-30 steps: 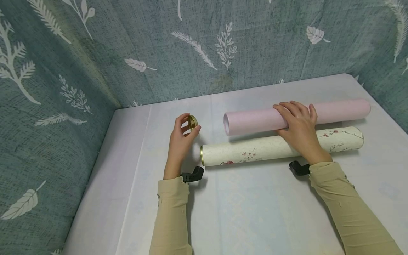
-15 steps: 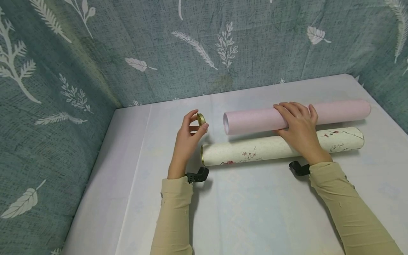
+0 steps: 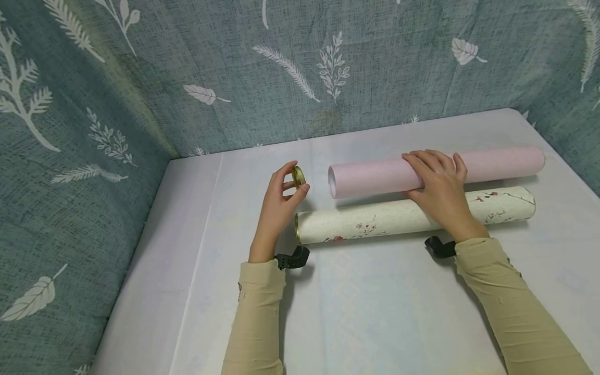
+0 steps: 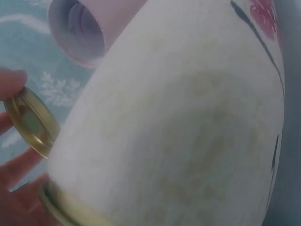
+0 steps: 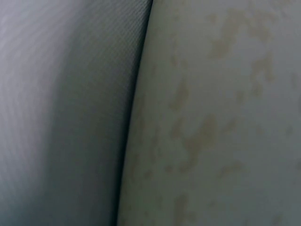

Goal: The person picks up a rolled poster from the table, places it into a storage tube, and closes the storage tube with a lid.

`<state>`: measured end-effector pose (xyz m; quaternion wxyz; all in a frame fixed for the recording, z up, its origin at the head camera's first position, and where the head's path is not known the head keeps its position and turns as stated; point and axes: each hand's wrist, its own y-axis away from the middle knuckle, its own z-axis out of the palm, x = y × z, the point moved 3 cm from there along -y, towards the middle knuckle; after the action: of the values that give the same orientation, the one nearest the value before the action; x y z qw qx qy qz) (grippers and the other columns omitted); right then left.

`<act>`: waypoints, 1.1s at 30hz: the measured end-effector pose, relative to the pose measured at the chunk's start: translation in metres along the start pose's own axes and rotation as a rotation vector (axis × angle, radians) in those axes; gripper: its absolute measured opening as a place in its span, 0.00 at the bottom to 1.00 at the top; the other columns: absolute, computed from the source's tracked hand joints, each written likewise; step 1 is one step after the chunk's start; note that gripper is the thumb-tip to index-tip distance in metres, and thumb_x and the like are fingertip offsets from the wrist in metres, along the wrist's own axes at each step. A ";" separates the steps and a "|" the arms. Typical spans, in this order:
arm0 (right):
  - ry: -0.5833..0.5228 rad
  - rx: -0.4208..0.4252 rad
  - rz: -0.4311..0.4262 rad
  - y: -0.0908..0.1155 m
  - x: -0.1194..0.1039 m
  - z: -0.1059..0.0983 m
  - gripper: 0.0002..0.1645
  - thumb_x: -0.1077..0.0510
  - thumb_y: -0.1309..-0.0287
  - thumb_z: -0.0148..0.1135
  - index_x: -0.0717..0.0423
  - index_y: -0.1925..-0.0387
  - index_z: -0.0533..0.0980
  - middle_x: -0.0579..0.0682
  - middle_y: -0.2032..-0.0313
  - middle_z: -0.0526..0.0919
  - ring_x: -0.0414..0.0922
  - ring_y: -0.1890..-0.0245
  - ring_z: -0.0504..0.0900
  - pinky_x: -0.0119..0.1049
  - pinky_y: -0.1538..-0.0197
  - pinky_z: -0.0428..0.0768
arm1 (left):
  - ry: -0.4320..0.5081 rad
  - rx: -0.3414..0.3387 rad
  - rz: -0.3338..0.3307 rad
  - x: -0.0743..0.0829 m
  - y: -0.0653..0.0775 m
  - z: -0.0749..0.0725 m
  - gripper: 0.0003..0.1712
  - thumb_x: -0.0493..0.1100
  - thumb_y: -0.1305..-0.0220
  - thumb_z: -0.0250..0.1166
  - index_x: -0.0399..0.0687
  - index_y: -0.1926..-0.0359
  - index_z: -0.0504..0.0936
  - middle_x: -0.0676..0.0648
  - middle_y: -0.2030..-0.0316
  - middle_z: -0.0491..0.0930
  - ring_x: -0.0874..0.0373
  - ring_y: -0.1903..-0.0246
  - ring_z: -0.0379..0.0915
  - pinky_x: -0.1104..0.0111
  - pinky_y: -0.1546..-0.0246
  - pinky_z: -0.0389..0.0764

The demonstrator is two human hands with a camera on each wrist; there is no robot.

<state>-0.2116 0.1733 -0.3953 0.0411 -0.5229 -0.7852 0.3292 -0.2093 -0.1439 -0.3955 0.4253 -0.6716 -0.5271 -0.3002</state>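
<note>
Between thumb and fingers, my left hand (image 3: 276, 203) pinches a round gold lid (image 3: 298, 177), its ring edge turned toward the tubes. The left wrist view shows the lid (image 4: 43, 113) held at its rim, beside a cream cardboard tube (image 4: 164, 122). That floral cream tube (image 3: 403, 217) lies on the table with a gold band at its left end. Behind it lies a pink tube (image 3: 370, 179), its hollow left end facing the lid. My right hand (image 3: 440, 187) grips the pink tube, fingers over the top and thumb on the near side.
A white cloth (image 3: 365, 302) covers the table. Teal leaf-patterned fabric (image 3: 262, 83) rises behind and along the left. Black wrist cameras sit on both wrists, the left one (image 3: 295, 257) near the cream tube's left end. Cream surface (image 5: 221, 117) fills much of the right wrist view.
My left hand has moved right with the lid, toward the pink tube's hollow end, and the lid has turned a little. The right hand and both tubes have stayed in place.
</note>
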 end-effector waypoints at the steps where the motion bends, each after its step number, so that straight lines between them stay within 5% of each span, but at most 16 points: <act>1: -0.001 0.000 0.000 0.000 0.000 0.000 0.45 0.59 0.68 0.75 0.46 0.43 0.67 0.49 0.44 0.68 0.51 0.41 0.58 0.54 0.39 0.36 | 0.005 -0.011 -0.003 0.000 0.000 0.001 0.31 0.61 0.44 0.57 0.77 0.40 0.58 0.57 0.43 0.61 0.62 0.52 0.69 0.62 0.57 0.73; 5: -0.002 0.004 -0.003 0.000 0.001 0.000 0.45 0.60 0.68 0.75 0.46 0.43 0.68 0.49 0.44 0.68 0.51 0.41 0.58 0.54 0.39 0.36 | 0.020 -0.045 -0.009 0.004 0.000 0.004 0.30 0.58 0.43 0.58 0.77 0.40 0.58 0.58 0.42 0.60 0.63 0.50 0.68 0.63 0.55 0.73; 17: -0.003 0.013 -0.007 0.000 0.001 0.001 0.45 0.59 0.69 0.76 0.46 0.43 0.68 0.49 0.44 0.69 0.51 0.41 0.59 0.54 0.39 0.36 | 0.055 -0.141 -0.027 0.044 0.012 0.008 0.32 0.49 0.40 0.58 0.57 0.36 0.58 0.50 0.40 0.60 0.55 0.49 0.68 0.64 0.54 0.72; 28: 0.001 0.011 -0.007 0.000 0.001 0.000 0.45 0.59 0.69 0.75 0.46 0.43 0.68 0.49 0.44 0.69 0.51 0.41 0.59 0.54 0.39 0.37 | 0.055 -0.194 -0.026 0.047 0.011 0.022 0.31 0.49 0.39 0.57 0.60 0.36 0.58 0.49 0.41 0.63 0.57 0.55 0.71 0.66 0.61 0.75; 33: -0.001 0.003 -0.005 0.000 0.001 0.000 0.44 0.60 0.68 0.75 0.46 0.43 0.68 0.49 0.44 0.69 0.52 0.41 0.58 0.54 0.39 0.37 | 0.061 -0.198 -0.026 0.030 0.006 0.030 0.32 0.53 0.40 0.58 0.68 0.36 0.57 0.53 0.40 0.61 0.60 0.57 0.72 0.64 0.64 0.75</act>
<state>-0.2120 0.1741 -0.3952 0.0422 -0.5207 -0.7860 0.3307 -0.1969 -0.1044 -0.3851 0.3687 -0.6942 -0.4901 -0.3768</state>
